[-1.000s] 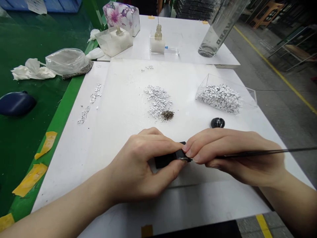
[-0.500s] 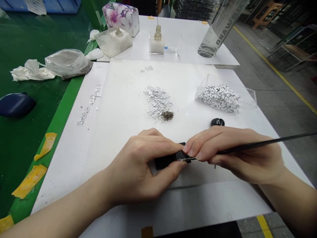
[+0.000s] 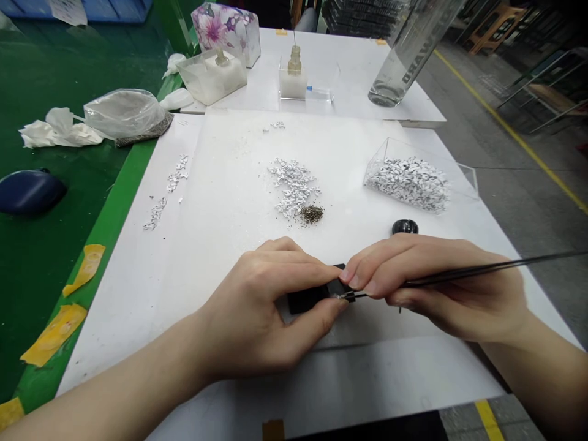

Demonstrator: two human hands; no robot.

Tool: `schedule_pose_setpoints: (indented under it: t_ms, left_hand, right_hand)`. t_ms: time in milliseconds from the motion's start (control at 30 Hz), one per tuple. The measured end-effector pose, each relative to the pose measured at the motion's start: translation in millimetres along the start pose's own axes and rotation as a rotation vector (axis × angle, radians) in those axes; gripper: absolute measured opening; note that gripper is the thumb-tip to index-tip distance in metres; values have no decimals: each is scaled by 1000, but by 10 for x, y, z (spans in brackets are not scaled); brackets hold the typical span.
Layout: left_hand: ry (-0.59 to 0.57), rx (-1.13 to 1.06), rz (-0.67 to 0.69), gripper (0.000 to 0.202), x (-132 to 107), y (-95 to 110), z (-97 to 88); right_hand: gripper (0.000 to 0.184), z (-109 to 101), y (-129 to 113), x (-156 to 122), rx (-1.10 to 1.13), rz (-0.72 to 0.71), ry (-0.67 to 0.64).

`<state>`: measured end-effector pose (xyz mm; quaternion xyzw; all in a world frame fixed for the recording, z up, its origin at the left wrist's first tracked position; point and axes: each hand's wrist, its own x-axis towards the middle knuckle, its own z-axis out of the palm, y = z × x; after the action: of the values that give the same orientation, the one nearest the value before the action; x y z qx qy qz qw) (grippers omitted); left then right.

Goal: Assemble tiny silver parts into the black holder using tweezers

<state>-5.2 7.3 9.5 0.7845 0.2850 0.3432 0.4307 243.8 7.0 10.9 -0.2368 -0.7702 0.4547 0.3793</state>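
Over the white work board [image 3: 220,202], the left hand [image 3: 264,306] and right hand [image 3: 459,257] are gripping, the latter pinching black tweezers [image 3: 487,269]. A clear box [image 3: 463,179] is holding white pieces [image 3: 408,180], while a black block [image 3: 305,300] is resting in the left's grasp at the tweezer tips. Work is looking unfinished, a white pile [image 3: 294,182] and dark granules [image 3: 312,214] lying loose.

Left hand [image 3: 261,300] pins a black block [image 3: 305,299] between thumb and fingers on the white mat [image 3: 220,202]. Right hand [image 3: 441,278] grips a slim black tool [image 3: 487,267], tip at the left thumb; exact contact too small for me to make out. Beyond: loose pile of small white pieces [image 3: 294,184], dark grains [image 3: 312,214] touching its near edge. To the right, similar pieces in a clear box [image 3: 465,188]; shiny black knob-like object [image 3: 405,226] just nearer.
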Motion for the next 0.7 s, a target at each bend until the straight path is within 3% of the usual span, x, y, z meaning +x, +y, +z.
schedule_pose_setpoints:
  t_ms: [700]
  left_hand:
    - [-4, -6, 0, 21, -5, -14, -1]
  right_hand:
    - [18, -1, 19, -3, 10, -10, -3]
